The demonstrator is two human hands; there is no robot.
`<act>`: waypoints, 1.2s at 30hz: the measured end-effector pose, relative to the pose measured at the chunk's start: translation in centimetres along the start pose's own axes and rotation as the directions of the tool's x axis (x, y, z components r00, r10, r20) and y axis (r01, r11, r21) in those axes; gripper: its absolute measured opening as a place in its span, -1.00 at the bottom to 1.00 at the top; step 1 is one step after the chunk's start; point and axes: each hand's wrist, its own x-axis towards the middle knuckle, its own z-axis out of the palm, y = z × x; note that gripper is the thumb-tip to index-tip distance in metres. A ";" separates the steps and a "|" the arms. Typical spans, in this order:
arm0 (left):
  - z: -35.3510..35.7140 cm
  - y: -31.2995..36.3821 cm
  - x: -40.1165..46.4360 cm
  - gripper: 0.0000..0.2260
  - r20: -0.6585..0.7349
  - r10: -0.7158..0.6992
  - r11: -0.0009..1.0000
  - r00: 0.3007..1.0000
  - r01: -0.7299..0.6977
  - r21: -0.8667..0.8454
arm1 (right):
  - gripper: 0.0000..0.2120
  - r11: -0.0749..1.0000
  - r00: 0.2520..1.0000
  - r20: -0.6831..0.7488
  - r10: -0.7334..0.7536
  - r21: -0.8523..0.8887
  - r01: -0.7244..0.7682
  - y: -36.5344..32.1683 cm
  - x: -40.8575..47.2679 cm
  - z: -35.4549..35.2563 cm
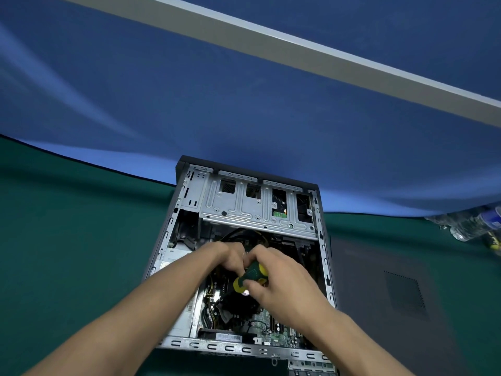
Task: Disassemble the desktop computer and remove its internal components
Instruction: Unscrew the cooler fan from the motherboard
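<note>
Side panel (393,289) right of open case (189,202), bottles (471,223) beyond, right grip (279,278) clamping screwdriver (250,275), left grip (230,260) unclear

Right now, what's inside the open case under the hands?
Inside the computer case: motherboard, cables, drive cage. Both hands, left and right gripping the screwdriver, cover its tip.

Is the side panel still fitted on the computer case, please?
No, the computer case lies open, and the side panel rests on the cloth beside it.
</note>
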 end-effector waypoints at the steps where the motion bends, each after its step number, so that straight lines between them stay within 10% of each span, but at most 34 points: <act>1: 0.0 0.2 0.0 -0.83 -0.008 -0.002 1.000 1.000 0.002 -0.011 | -0.78 0.998 0.998 -0.037 0.050 -0.030 -0.051 0.1 0.1 0.1; 5: -0.2 0.6 -0.5 -0.90 0.049 -0.039 0.998 0.998 0.041 -0.039 | -0.68 0.980 0.984 -0.117 0.135 -0.133 -0.150 0.3 0.3 0.0; 10: -0.3 0.8 -0.7 -0.76 0.006 -0.110 0.992 0.994 0.110 0.067 | -0.79 0.979 0.978 0.065 -0.198 -0.043 0.201 -1.1 -0.7 -0.1; 15: -0.1 0.6 0.0 -0.85 0.038 -0.043 0.994 0.998 0.039 0.099 | -0.63 0.957 1.000 -0.018 0.021 -0.290 -0.026 -1.7 0.3 -0.6; 21: -0.1 0.3 -0.1 -0.72 -0.002 -0.081 0.996 0.997 0.081 0.038 | -0.79 0.982 0.984 0.096 -0.147 -0.106 0.157 -2.1 -0.3 -0.5; 25: 0.0 0.6 -0.3 -0.82 0.031 -0.042 0.999 0.999 0.041 0.023 | -0.71 0.951 0.999 -0.040 0.011 -0.309 -0.023 -1.3 0.4 -0.7; 30: -0.4 0.4 -0.3 -0.73 0.034 -0.077 0.997 0.996 0.076 0.035 | -0.81 0.962 0.966 0.118 -0.231 -0.118 0.245 -1.4 0.2 -0.8; 33: -0.1 0.4 -0.1 -0.93 0.016 -0.049 0.998 0.999 0.049 0.028 | -0.80 0.981 0.987 0.061 -0.150 -0.114 0.156 -0.8 0.7 -1.1; 36: 0.1 0.6 -0.3 -0.72 0.041 -0.023 1.000 0.999 0.023 0.005 | -0.78 0.987 0.999 -0.040 -0.014 -0.162 0.008 0.4 1.2 -1.6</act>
